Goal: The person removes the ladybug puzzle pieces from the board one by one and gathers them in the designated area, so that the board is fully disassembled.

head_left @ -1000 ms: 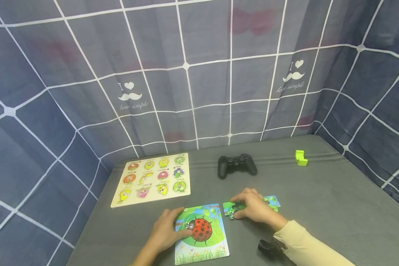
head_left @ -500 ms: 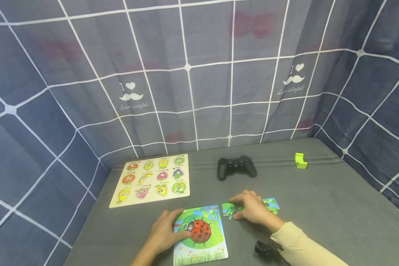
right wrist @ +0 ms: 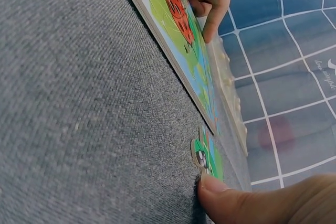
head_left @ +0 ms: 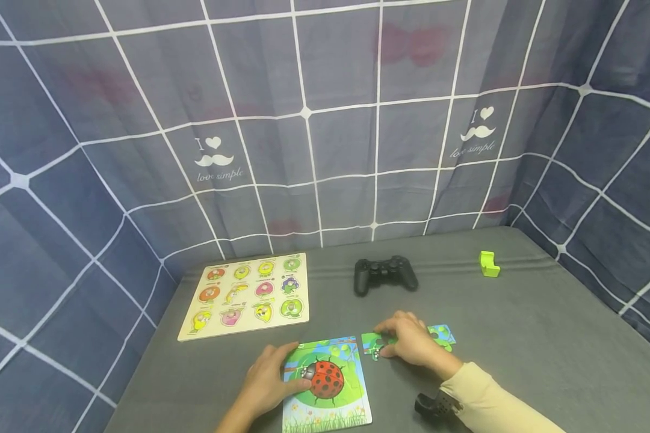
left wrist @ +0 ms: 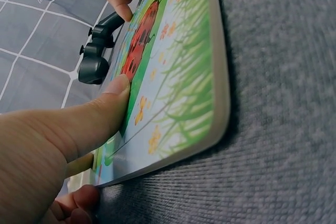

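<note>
A ladybug jigsaw puzzle board [head_left: 327,385] lies flat near the table's front, with grass and flowers along its near edge. My left hand [head_left: 268,376] holds its left side, thumb on the picture by the ladybug and fingers at the board's edge in the left wrist view. To the board's right lies a strip of green and blue puzzle pieces [head_left: 441,335]. Across that strip, my right hand [head_left: 408,341] pinches it between thumb and fingers; the thumb touches a piece's near edge in the right wrist view. The hand covers the strip's middle.
A wooden fruit peg puzzle [head_left: 249,294] lies at the back left. Behind the hands is a black game controller [head_left: 384,273]. A bright green plastic piece [head_left: 489,264] stands at the back right. A checked curtain [head_left: 341,138] encloses the table's back and sides.
The whole view has shifted slightly. Both hands keep almost the same place on the ladybug board and the puzzle strip.
</note>
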{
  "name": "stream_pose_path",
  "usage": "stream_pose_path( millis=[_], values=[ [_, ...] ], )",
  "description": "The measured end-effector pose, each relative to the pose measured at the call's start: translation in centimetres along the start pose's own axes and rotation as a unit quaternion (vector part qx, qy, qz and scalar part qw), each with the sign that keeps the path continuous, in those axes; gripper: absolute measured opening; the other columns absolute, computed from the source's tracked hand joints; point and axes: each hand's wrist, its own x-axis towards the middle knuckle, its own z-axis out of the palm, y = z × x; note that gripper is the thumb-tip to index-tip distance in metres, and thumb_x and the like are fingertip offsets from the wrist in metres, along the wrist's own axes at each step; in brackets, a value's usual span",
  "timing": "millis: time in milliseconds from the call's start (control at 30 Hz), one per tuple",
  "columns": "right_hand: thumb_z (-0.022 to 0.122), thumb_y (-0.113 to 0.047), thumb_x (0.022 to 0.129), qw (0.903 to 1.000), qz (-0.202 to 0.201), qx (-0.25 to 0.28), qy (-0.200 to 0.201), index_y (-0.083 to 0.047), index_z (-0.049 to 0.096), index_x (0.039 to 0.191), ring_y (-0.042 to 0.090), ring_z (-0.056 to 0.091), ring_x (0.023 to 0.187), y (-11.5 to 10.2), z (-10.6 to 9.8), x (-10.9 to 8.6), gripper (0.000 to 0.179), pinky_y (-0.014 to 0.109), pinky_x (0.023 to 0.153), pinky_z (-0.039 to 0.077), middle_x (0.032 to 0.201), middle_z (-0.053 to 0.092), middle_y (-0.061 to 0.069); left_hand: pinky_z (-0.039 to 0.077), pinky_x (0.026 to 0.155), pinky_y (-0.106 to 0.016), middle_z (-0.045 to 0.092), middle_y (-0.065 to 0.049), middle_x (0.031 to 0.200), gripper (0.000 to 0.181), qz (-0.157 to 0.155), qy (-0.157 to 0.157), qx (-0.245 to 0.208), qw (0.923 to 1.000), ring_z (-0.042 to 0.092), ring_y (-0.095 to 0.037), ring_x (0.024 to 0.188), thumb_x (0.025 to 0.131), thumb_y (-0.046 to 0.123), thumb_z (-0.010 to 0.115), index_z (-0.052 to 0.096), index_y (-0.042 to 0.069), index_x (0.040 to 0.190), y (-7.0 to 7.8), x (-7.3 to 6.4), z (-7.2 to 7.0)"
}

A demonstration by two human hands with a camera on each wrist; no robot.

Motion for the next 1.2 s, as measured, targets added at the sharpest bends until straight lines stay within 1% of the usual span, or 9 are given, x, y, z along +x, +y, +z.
stream_pose_path(
  millis=[367, 633, 733, 833, 900, 967, 1033, 1100, 1200],
  values=[
    [0.084, -0.014, 0.067, 0.9999, -0.005, -0.013, 0.001, -0.016, 0.077, 0.102, 0.013, 0.041, 0.082, 0.1, 0.0, 0.1, 0.036, 0.032, 0.076, 0.03, 0.082, 0.053, -0.005, 0.033, 0.067, -0.027, 0.05, -0.001, 0.093, 0.081, 0.003, 0.001, 0.0, 1.0, 0.04, -0.012, 0.076, 0.068, 0.05, 0.084, 0.057, 0.014, 0.136, -0.1, 0.0, 0.2],
    [0.082, -0.013, 0.07, 0.9999, -0.009, -0.013, 0.002, -0.016, 0.076, 0.105, 0.013, 0.04, 0.082, -0.4, 0.0, 0.0, 0.036, 0.03, 0.075, 0.03, 0.08, 0.052, -0.005, 0.032, 0.067, -0.027, 0.05, 0.0, 0.093, 0.081, -0.002, 0.002, -0.002, 1.0, 0.04, -0.012, 0.076, 0.068, 0.05, 0.084, 0.057, 0.014, 0.136, -0.1, -0.1, 0.1],
    [0.082, -0.015, 0.071, 0.9997, -0.019, -0.011, 0.004, -0.016, 0.076, 0.106, 0.012, 0.04, 0.083, -0.6, 0.0, -0.3, 0.036, 0.028, 0.076, 0.029, 0.083, 0.053, -0.006, 0.032, 0.067, -0.027, 0.05, 0.0, 0.093, 0.082, -0.003, 0.001, -0.002, 1.0, 0.04, -0.012, 0.076, 0.068, 0.05, 0.084, 0.057, 0.014, 0.136, -0.1, 0.0, 0.1],
    [0.081, -0.017, 0.073, 0.9988, -0.049, -0.001, 0.007, -0.015, 0.075, 0.107, 0.011, 0.038, 0.082, -1.3, 0.3, -0.7, 0.035, 0.028, 0.075, 0.027, 0.083, 0.053, -0.005, 0.032, 0.067, -0.027, 0.049, 0.0, 0.092, 0.082, -0.005, 0.0, -0.002, 1.0, 0.04, -0.012, 0.076, 0.068, 0.05, 0.084, 0.057, 0.014, 0.136, -0.1, -0.1, 0.1],
    [0.08, -0.021, 0.075, 0.9962, -0.087, -0.001, 0.004, -0.014, 0.074, 0.11, 0.01, 0.037, 0.082, -2.0, 0.8, -1.1, 0.037, 0.027, 0.074, 0.026, 0.083, 0.053, -0.005, 0.033, 0.067, -0.028, 0.049, -0.001, 0.092, 0.082, -0.008, 0.002, -0.003, 1.0, 0.04, -0.013, 0.076, 0.068, 0.049, 0.084, 0.057, 0.014, 0.136, -0.2, -0.2, 0.1],
    [0.08, -0.027, 0.076, 0.9912, -0.132, -0.009, -0.009, -0.014, 0.073, 0.113, 0.008, 0.036, 0.081, -2.8, 1.6, -1.7, 0.04, 0.027, 0.073, 0.026, 0.083, 0.052, -0.006, 0.034, 0.068, -0.029, 0.05, -0.002, 0.093, 0.081, -0.011, 0.004, 0.0, 0.9999, 0.041, -0.013, 0.077, 0.068, 0.048, 0.084, 0.057, 0.013, 0.136, -0.2, -0.2, 0.1],
    [0.08, -0.036, 0.076, 0.9858, -0.164, -0.021, -0.028, -0.015, 0.072, 0.116, 0.006, 0.036, 0.081, -3.6, 2.3, -2.2, 0.046, 0.025, 0.072, 0.027, 0.083, 0.049, -0.008, 0.036, 0.069, -0.03, 0.051, -0.003, 0.095, 0.081, -0.009, 0.007, 0.004, 0.9999, 0.042, -0.014, 0.078, 0.068, 0.048, 0.084, 0.057, 0.013, 0.136, -0.1, -0.3, 0.1],
    [0.08, -0.042, 0.073, 0.9828, -0.177, -0.032, -0.044, -0.016, 0.071, 0.116, 0.005, 0.036, 0.082, -4.3, 2.9, -2.8, 0.051, 0.024, 0.071, 0.028, 0.084, 0.048, -0.01, 0.037, 0.069, -0.03, 0.051, -0.004, 0.096, 0.08, -0.003, 0.007, 0.004, 1.0, 0.043, -0.014, 0.08, 0.069, 0.047, 0.084, 0.057, 0.013, 0.136, 0.0, -0.3, 0.1],
    [0.08, -0.044, 0.071, 0.9837, -0.167, -0.033, -0.058, -0.017, 0.072, 0.115, 0.004, 0.035, 0.083, -4.8, 3.4, -3.4, 0.052, 0.024, 0.072, 0.028, 0.086, 0.049, -0.011, 0.036, 0.069, -0.026, 0.049, -0.001, 0.095, 0.074, 0.019, -0.004, 0.004, 0.9998, 0.043, -0.011, 0.081, 0.073, 0.046, 0.081, 0.058, 0.015, 0.136, 0.1, -0.4, 0.2]
  ],
)
